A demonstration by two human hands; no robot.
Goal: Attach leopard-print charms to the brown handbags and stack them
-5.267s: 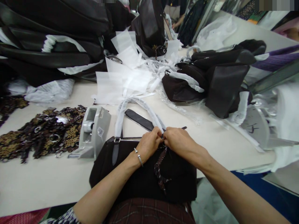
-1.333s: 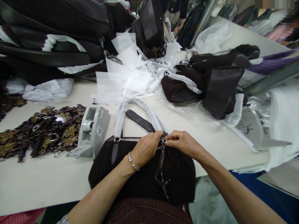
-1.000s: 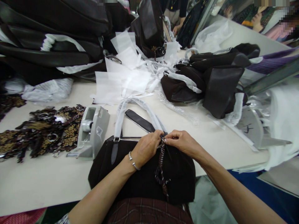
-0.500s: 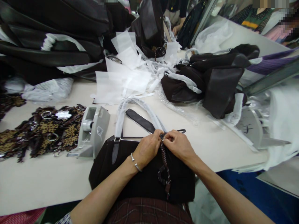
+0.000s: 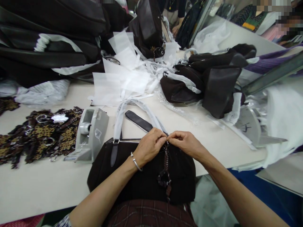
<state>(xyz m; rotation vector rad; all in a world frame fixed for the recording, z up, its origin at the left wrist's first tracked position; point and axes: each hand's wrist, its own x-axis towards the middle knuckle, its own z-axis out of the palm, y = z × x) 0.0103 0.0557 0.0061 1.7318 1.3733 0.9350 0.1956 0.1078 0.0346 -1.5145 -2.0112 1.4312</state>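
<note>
A dark bag (image 5: 142, 181) sits at the near edge of the bench (image 5: 42, 189), close against the person's body, its long axis running left to right. Its handle (image 5: 139, 105), wrapped in white, arches up behind the two hands, and a braided charm (image 5: 166, 157) hangs down the bag's front.

The relation that counts is at the charm's top: both hands meet there, fingertips almost touching, just by the handle's right base. From the grip the charm drops toward the person, its long axis crossing the bag's at nearly a right angle. The right hand (image 5: 186, 143) is the nearer — thumb and forefinger pinched narrow on the charm's metal top, directly above the braid. The left hand (image 5: 151, 145) comes in from the other side, fingers curled close; what lies between them is hidden, so whether they hold anything one cannot tell.

Left of the bag stands a grey tape dispenser (image 5: 93, 138) — beyond it, a heap of patterned charms (image 5: 44, 135).
</note>
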